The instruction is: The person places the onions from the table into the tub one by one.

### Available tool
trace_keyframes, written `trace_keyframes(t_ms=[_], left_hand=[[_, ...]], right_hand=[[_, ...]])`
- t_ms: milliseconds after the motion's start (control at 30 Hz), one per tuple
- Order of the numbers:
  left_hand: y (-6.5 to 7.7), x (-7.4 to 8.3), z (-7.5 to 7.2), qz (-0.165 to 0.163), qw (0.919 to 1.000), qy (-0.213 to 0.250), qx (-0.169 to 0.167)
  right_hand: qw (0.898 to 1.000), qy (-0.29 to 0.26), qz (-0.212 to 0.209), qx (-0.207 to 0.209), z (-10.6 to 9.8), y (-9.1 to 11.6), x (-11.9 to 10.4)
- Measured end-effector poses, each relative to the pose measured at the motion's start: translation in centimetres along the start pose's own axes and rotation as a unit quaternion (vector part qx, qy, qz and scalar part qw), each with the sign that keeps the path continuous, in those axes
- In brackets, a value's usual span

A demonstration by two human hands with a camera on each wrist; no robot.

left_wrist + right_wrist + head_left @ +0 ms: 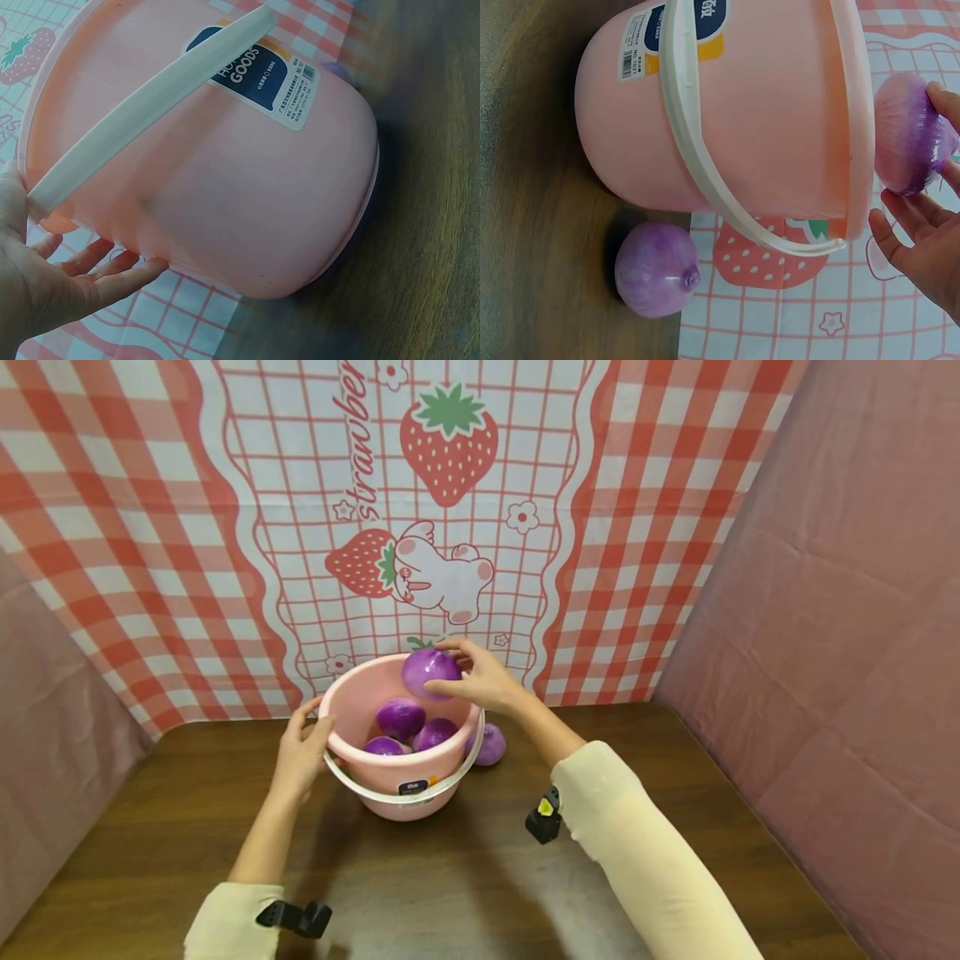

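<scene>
A pink bucket (405, 772) with a white handle (154, 109) stands upright on the table. At its left side, my left hand (298, 756) grips the rim, fingers (124, 285) against the outer wall. Over the far right part of the opening, my right hand (480, 677) holds a purple onion (429, 672) between thumb and fingers; in the right wrist view this onion (909, 135) shows just above the rim. Several purple onions (401, 718) lie inside the bucket. Another onion (656, 270) rests on the table by the bucket's right side, partly hidden in the head view.
The brown wooden table (457, 893) reaches back to a red and white checked cloth (645, 527) with strawberry prints, close behind the bucket. Pink cloth (832, 635) hangs along the right side, and more pink cloth (60, 668) along the left.
</scene>
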State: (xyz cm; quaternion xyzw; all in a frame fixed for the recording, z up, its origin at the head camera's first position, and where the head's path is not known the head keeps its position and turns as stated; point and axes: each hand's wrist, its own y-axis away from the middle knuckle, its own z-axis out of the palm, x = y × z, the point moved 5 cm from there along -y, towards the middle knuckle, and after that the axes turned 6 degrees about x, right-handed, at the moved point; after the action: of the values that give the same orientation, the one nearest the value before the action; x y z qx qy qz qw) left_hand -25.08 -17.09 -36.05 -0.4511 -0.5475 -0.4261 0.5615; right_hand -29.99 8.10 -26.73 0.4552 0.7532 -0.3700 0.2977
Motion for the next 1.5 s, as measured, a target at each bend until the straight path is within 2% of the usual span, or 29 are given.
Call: trace_keyframes(t_ms=[467, 833, 1300, 1500], left_hand=[[0.0, 0.0, 0.0, -0.003, 1.0000, -0.002, -0.001], [0.0, -0.1, 0.0, -0.002, 1.0000, -0.008, -0.003], [0.0, 0.0, -0.1, -0.006, 1.0000, -0.005, 0.002], [0.0, 0.0, 0.0, 0.000, 1.0000, -0.002, 0.002]], right_hand=[[1.000, -0.017, 0.021, -0.015, 1.7, -0.3, 0.2], [1.000, 0.010, 0.008, -0.013, 3.1, -0.5, 0.5], [1.000, -0.001, 0.012, -0.012, 4.1, -0.8, 0.0], [1.000, 0.015, 0.014, -0.015, 4.4, -0.8, -0.3]])
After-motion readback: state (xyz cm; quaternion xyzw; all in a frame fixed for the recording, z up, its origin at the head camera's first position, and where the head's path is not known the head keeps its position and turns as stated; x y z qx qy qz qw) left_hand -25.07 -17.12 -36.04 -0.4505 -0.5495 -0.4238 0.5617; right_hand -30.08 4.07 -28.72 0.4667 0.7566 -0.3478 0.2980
